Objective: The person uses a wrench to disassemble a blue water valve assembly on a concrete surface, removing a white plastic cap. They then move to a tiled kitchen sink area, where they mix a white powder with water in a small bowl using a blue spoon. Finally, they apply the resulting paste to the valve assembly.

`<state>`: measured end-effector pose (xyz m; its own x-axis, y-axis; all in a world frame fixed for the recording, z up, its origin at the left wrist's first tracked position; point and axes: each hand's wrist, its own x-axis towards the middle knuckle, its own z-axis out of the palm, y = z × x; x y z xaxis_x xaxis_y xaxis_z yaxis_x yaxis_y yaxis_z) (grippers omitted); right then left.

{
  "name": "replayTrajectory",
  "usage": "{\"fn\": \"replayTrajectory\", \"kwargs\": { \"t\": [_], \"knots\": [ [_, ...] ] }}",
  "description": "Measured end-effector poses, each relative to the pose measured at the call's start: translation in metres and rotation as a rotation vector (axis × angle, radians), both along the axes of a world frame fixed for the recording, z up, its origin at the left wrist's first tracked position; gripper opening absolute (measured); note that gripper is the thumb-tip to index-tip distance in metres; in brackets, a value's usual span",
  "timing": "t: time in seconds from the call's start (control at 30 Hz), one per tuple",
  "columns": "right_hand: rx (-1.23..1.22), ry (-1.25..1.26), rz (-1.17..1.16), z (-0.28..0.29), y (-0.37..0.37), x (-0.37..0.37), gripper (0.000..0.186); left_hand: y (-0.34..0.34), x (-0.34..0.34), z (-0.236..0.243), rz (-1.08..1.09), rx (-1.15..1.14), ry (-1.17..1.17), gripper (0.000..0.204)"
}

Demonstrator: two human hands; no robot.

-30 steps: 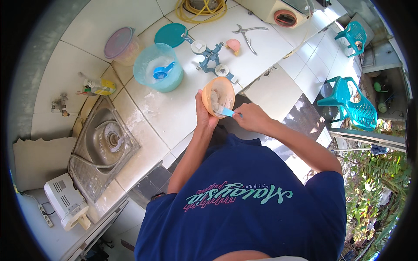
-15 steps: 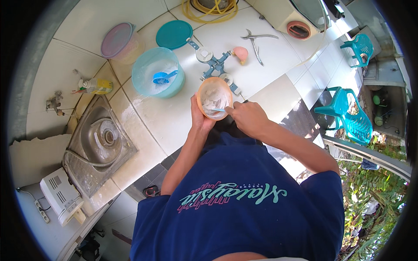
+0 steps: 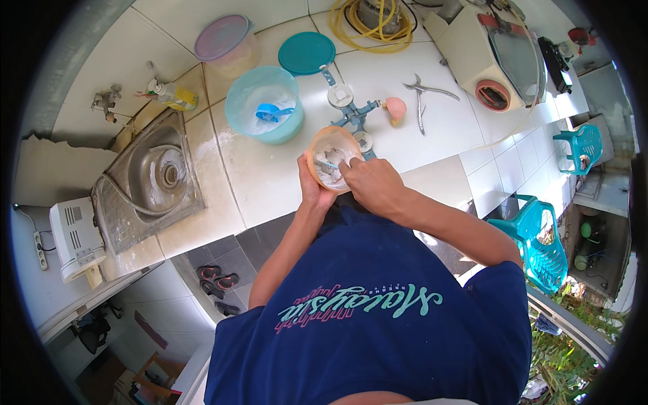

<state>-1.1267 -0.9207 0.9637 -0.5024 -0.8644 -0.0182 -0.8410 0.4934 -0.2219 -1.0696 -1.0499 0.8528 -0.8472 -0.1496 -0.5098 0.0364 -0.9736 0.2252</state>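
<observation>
My left hand (image 3: 315,185) grips an orange mixing bowl (image 3: 314,150) from its left side and below. White paste (image 3: 331,175) coats its inside. My right hand (image 3: 372,185) is closed around a thin light-blue spatula (image 3: 329,164), whose end dips into the paste; its grip is hidden by my fingers. Just beyond the bowl lies a blue-grey dental articulator (image 3: 352,116) with round white plates. A teal tub (image 3: 289,128) of white powder stands to the left, a blue scoop (image 3: 268,111) lying in it. A small pink piece (image 3: 395,108) sits right of the articulator.
Metal nippers (image 3: 420,101) lie on the tiled counter (image 3: 270,175). Behind the tub are a teal lid (image 3: 307,52) and a pink-lidded container (image 3: 225,40). A sink (image 3: 158,169) is at left, a cream box-shaped machine (image 3: 489,54) at far right, and coiled yellow hose (image 3: 371,30) at the back.
The spatula end and my right hand have shifted left inside the bowl, and the paste lies differently. My view has turned, so the counter things appear farther right and higher. My left hand keeps its hold.
</observation>
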Motion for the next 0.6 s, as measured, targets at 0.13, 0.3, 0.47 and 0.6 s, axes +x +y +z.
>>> {"fn": "replayTrajectory", "kwargs": {
  "t": [0.13,0.3,0.47,0.6],
  "knots": [
    [0.143,-0.092,0.025,-0.009,0.027,-0.021,0.01,0.006,0.001,-0.002,0.08,-0.038,-0.006,0.052],
    [-0.005,-0.082,0.118,-0.009,0.022,-0.003,0.009,0.022,0.006,-0.005,0.153,-0.033,-0.014,0.053],
    [0.011,-0.043,0.044,-0.013,0.036,-0.036,0.012,0.04,0.003,0.0,0.222,-0.031,-0.083,0.049],
    [-0.004,-0.036,0.191,-0.005,0.042,-0.026,0.013,0.034,-0.006,0.006,0.2,-0.024,0.04,0.055]
  ]
}}
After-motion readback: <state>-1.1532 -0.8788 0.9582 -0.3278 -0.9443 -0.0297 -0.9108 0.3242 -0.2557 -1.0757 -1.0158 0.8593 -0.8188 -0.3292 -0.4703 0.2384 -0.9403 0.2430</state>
